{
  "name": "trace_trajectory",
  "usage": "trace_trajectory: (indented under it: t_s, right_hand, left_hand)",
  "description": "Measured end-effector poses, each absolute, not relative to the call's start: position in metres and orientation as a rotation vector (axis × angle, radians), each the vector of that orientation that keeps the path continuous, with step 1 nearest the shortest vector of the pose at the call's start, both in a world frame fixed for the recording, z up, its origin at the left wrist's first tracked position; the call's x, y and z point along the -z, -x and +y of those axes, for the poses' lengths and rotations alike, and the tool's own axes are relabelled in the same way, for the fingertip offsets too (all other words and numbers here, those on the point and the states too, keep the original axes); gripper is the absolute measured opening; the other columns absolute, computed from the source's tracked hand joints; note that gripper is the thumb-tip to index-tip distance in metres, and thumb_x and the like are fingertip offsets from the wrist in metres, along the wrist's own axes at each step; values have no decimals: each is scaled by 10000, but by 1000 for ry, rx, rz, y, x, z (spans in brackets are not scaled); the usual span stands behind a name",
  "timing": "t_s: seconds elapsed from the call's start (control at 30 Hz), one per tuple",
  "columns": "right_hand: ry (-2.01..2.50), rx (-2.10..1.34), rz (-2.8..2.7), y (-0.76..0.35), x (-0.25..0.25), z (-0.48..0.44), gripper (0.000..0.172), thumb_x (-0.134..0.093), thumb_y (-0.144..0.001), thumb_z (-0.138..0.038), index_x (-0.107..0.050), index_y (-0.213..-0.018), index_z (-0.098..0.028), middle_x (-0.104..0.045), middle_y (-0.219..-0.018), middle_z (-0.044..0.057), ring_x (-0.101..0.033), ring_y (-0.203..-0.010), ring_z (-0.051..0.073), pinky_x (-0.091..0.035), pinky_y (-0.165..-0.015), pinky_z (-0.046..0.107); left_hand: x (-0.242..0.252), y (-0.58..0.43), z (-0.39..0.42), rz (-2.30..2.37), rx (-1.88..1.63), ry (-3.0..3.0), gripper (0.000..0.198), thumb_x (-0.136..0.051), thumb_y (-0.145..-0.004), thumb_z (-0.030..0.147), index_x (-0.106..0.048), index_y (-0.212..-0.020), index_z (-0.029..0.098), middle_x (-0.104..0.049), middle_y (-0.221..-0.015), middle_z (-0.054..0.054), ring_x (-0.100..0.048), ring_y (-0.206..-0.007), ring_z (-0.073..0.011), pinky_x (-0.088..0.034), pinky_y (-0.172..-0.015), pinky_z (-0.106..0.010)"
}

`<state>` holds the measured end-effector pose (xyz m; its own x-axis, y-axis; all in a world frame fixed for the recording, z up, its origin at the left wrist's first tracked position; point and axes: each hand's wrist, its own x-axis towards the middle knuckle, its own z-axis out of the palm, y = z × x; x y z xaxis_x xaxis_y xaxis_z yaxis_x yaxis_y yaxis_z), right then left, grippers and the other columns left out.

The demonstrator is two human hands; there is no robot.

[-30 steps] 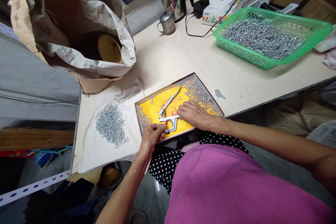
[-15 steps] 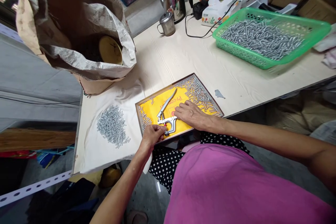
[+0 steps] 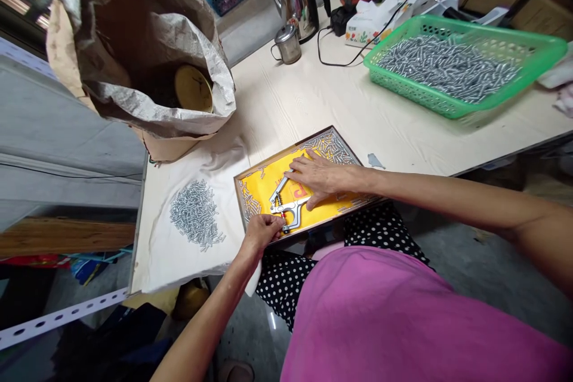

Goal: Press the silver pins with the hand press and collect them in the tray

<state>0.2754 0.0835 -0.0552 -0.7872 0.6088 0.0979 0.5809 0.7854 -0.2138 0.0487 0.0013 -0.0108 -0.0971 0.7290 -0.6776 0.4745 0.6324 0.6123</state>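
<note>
A pair of silver snap-fastener pliers (image 3: 292, 208) lies in a shallow tray (image 3: 237, 186) with a yellow lining, its handles apart. My left hand (image 3: 262, 231) is closed in a pinch at the jaw end, by a small red part; what the fingertips hold is too small to make out. Across both handles reaches my right hand (image 3: 324, 178), fingers over the upper lever and thumb against the lower arm, gripping the pliers. Small metal pins (image 3: 333, 148) lie heaped at the tray's far right, and more are scattered at its left end.
A pile of similar pins (image 3: 194, 215) rests on white cloth at the left. Behind it stands a big open paper sack (image 3: 188, 137). At the right is a green basket (image 3: 447, 108) full of metal pieces. A kettle (image 3: 299, 6) and lidded cup (image 3: 287, 48) stand at the back.
My right hand has moved up from the lower handle and spread across to the upper lever. My left hand keeps its pinch at the jaw. The view has shifted slightly.
</note>
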Motion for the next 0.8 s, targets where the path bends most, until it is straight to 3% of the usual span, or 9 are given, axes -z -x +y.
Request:
trace_trajectory:
  t_s: [0.17, 0.27, 0.43, 0.5, 0.57, 0.67, 0.8]
  right_hand:
    - [1018, -277, -2799, -269, 54, 83, 823, -766, -741, -665, -559, -1307, -104, -611, -1232, 177, -505, -1117, 345, -388, -982, 505]
    - [1046, -316, -2798, -270, 51, 79, 740, -761, -776, -629, -592, -1262, -96, -624, -1182, 168, -513, -1077, 329, -401, -924, 464]
    - [1070, -375, -2796, -272, 48, 70, 588, -791, -802, -546, -625, -1171, -119, -622, -1193, 146, -506, -1085, 301, -403, -863, 405]
    - [1063, -372, -2783, -272, 48, 65, 531, -790, -825, -492, -620, -1154, -111, -615, -1222, 151, -504, -1088, 291, -406, -849, 392]
    - [1044, -365, -2764, -270, 48, 60, 487, -784, -845, -443, -611, -1149, -104, -613, -1228, 156, -505, -1087, 283, -414, -842, 384]
    - [1045, -343, -2738, -268, 50, 56, 457, -770, -858, -434, -607, -1137, -111, -623, -1172, 150, -514, -1071, 280, -428, -850, 390]
    - [1088, -311, -2762, -268, 47, 55, 586, -763, -848, -493, -589, -1223, -78, -623, -1174, 171, -530, -1054, 286, -447, -880, 410]
  left_hand:
    - [13, -47, 1, 1743, -287, -980, 361, -885, -614, 399, -633, -588, 142, -532, -437, 40, -406, -401, -55, -287, -449, -183]
    - [15, -45, 1, 1742, -275, -990, 359, -879, -622, 412, -638, -610, 146, -538, -454, 40, -411, -409, -62, -288, -456, -192]
    - [16, -39, -5, 1816, -228, -1317, 304, -750, -787, 390, -647, -626, 154, -593, -566, -7, -523, -511, -126, -391, -529, -246]
    - [16, -40, -9, 1860, -317, -1657, 230, -695, -850, 348, -690, -738, 147, -667, -755, -64, -627, -690, -186, -488, -660, -297]
    - [19, -45, -9, 1797, -394, -1998, 206, -708, -857, 321, -714, -966, 147, -690, -1024, -120, -661, -944, -253, -528, -849, -376]
    - [25, -57, 3, 1567, -308, -2341, 512, -762, -830, 323, -605, -1295, 177, -601, -1357, -166, -560, -1238, -328, -473, -1046, -492]
    - [30, -68, 29, 1408, -32, -2494, 635, -703, -883, 356, -477, -1438, 143, -581, -1385, -188, -548, -1210, -335, -472, -1046, -507]
